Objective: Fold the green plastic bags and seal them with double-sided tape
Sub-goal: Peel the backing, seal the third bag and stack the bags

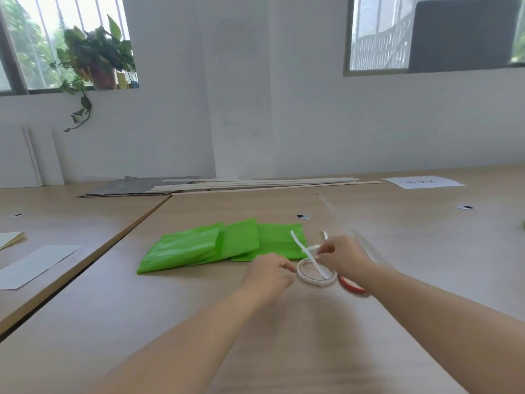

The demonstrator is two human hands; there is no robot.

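Bags, the green plastic bags, lie flat in an overlapping, folded stack on the table, just beyond the hands. They look feather-light, limp and slick. A fold will likely spring open unless it is pressed flat, and the top layers may slide on those beneath. The best hold is probably flat fingers on a crease or a pinch at a corner.

Touching the stack's right end on the near side lies the double-sided tape roll, a thin, stiff white ring. From it a tape strip rises slanting over the bags' right edge. The strip is narrow, floppy and surely sticky, so it will curl onto itself or onto skin. It is best held only at its very end.

The left grip has curled fingertips at the ring's left rim and seems to clasp it steady. The right grip pinches the strip between thumb and forefinger just above the ring.

Motion blur smears both hands, so the exact finger contact is hard to read. I cannot tell whether the strip's backing is peeled. A second white scrap behind the right grip is half hidden. A red loop shows under the right wrist, perhaps a scissors handle, with the rest covered. How many bags make up the stack is unclear.

Farther off lie wooden slats and a sheet of paper whose print is unreadable.
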